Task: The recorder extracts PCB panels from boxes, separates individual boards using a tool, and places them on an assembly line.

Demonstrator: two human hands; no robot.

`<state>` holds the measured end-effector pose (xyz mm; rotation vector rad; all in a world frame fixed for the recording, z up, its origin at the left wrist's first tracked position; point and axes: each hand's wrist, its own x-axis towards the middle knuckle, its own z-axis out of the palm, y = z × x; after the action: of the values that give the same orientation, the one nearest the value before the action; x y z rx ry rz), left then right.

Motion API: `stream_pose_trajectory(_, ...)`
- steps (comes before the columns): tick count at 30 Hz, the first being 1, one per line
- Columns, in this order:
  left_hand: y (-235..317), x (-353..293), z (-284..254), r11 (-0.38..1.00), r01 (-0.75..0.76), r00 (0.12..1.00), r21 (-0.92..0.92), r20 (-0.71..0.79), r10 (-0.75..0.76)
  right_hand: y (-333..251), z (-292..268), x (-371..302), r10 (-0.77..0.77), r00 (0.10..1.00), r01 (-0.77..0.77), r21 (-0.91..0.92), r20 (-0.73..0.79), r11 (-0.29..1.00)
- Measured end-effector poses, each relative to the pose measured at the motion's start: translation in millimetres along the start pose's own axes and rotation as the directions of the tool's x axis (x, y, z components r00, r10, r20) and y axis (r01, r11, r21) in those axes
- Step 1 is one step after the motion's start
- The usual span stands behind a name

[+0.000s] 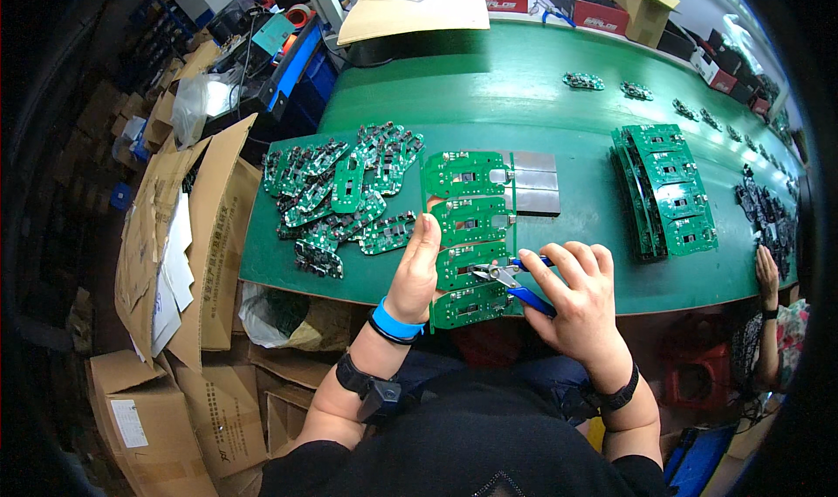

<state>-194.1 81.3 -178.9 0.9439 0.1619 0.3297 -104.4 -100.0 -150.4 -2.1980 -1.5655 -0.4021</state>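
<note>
A green circuit board panel [471,226] of several joined boards lies in front of me. My left hand [417,270] is closed on its left edge, with the thumb on top and the fingers mostly hidden. In my right hand [578,301] is a pair of blue-handled cutting pliers [530,299]. Their metal jaws rest over the panel near its right edge, low on the panel; whether the blades touch it I cannot tell. Grey metal blocks [537,183] sit just right of the panel's upper part. Separate populated circuit boards [349,183] lie heaped to the left.
A stack of circuit board panels [668,191] stands at the right of the green table [489,87]. Single boards [583,81] lie in a row along the far side. Another person's hand [767,274] is near dark parts [766,213]. Cardboard boxes [144,423] crowd the lower left.
</note>
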Motion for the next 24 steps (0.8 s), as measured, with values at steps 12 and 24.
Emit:
stream_pose_trajectory(12,5,3,1,0.997,0.027,1.0,-0.066,0.015,-0.026,3,4,-4,-0.012,1.0,0.012,-0.019,0.014,1.0)
stream_pose_trajectory(24,-6,-7,-34,0.74,0.251,0.963,-0.624,0.241,-0.124,22,8,-5,0.156,0.972,-0.147,0.058,-0.176,0.987)
